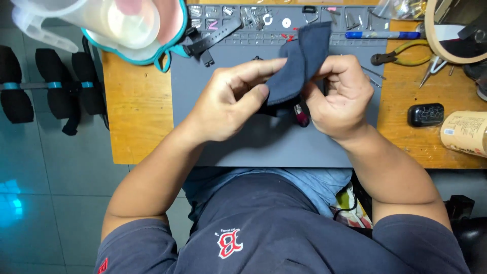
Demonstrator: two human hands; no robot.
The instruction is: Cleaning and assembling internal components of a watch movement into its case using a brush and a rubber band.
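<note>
Left hand [231, 104] pinches the lower left edge of a dark blue cloth [299, 61], thumb pressed against the side of the curled forefinger so the hand is nearly closed around the fabric. Just to its right, the cloth stands folded between both hands above the grey work mat [203, 61], its upper flap rising past the fingertips. Right hand [340, 96] is likewise curled almost closed on the cloth's right edge, thumb on the near face; whether anything small lies wrapped inside the fold cannot be told. Something dark with a red tip [301, 117] shows just below the cloth, between the two wrists, too hidden to name. Judging from the grip, wiping or folding here would go best with both thumbs keeping the fabric taut and the hands held over the mat, so nothing drops off the wooden table [134, 116]. Beyond the left hand lies a black watch strap [208, 43]; beyond the right hand a blue pen [383, 35], and further right yellow-handled pliers [403, 55] and a small black case [426, 114].
</note>
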